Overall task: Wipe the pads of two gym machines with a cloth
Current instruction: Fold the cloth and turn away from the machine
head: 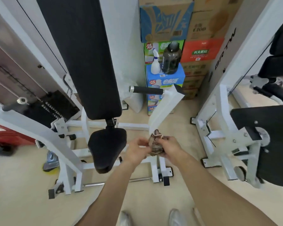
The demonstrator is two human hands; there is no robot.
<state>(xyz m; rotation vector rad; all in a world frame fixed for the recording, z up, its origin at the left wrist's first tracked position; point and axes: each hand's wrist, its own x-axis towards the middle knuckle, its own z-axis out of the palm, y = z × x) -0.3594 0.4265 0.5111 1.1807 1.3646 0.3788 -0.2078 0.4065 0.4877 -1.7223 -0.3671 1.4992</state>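
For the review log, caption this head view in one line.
Both hands, left and right, bunch a cloth beside the machine's black seat pad.

Both hands, left hand (136,150) and right hand (170,148), are bunching a patterned cloth (155,145); black seat pad (106,148) is sitting at nine o'clock, back pad (82,54) rising at eleven.

A bunched patterned brown cloth (155,144) is gripped between the left hand (136,150) and the right hand (169,148). Just left of the grip is set a black padded triangular seat (107,148), with a long black padded backrest (85,54) above and beyond it. Far beyond the grip, a white plastic spray bottle (155,63) and a dark translucent water jug (171,58) are placed side by side on stacked printed cardboard boxes (166,79). A black padded panel on a white frame (268,144) is positioned well right.
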